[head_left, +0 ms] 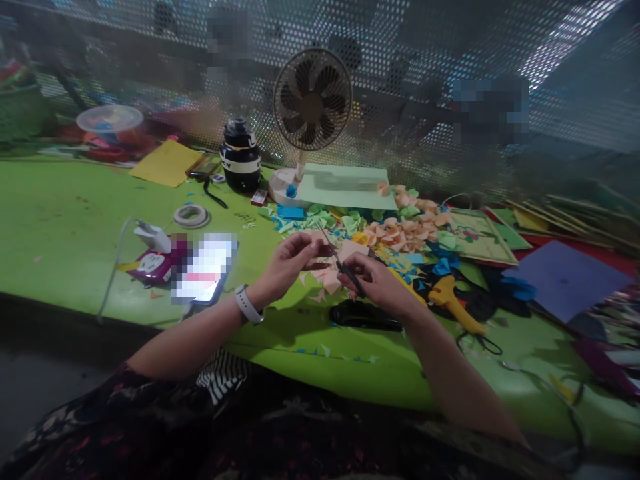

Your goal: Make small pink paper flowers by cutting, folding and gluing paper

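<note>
My left hand (pixel 293 263), with a white watch on its wrist, pinches a small pale pink piece of paper (pixel 320 241) above the green table (pixel 65 220). My right hand (pixel 377 280) is closed round the dark handles of a pair of scissors (pixel 340 260), whose blades point up and left to the paper. Both hands hover over pink paper scraps (pixel 325 280) near the table's front edge. A black object (pixel 365 315) lies just below my right hand.
A heap of coloured cut paper pieces (pixel 395 230) spreads behind the hands. A yellow glue gun (pixel 453 301), a small white fan (pixel 311 107), a black jar (pixel 240 157), a tape roll (pixel 191 215), a phone (pixel 203 270), a purple sheet (pixel 563 277) and a yellow sheet (pixel 165 163) lie around.
</note>
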Demonstrator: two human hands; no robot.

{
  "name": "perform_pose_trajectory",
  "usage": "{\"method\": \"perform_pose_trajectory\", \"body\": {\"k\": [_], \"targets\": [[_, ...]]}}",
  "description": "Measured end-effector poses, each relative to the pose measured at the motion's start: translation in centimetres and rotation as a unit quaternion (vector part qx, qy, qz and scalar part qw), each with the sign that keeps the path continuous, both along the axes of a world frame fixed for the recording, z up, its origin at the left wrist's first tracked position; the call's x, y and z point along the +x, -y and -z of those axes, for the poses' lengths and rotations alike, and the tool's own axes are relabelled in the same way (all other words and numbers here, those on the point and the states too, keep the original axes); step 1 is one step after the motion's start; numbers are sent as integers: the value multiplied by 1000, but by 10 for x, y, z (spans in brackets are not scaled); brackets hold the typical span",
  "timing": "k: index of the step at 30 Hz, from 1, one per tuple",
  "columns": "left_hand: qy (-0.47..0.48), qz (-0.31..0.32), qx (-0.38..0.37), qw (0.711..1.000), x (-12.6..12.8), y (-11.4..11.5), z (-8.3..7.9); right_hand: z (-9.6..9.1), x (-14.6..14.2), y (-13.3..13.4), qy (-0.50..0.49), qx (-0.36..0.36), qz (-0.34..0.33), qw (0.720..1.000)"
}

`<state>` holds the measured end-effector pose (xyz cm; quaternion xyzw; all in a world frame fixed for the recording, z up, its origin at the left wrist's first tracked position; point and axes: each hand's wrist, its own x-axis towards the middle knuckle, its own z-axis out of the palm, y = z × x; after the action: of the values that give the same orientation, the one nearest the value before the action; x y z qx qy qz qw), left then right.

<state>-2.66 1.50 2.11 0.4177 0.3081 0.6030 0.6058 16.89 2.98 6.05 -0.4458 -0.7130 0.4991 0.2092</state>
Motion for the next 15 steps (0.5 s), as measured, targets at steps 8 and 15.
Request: {"method": "perform_pose_trajectory", "body": {"k": [8, 15], "targets": [[1, 1, -6, 1000, 0, 1, -1, -1, -2, 2, 14, 19, 10, 1000], [5, 9, -16, 1000, 0, 1, 0, 0, -2, 2, 21, 36, 21, 999]]}}
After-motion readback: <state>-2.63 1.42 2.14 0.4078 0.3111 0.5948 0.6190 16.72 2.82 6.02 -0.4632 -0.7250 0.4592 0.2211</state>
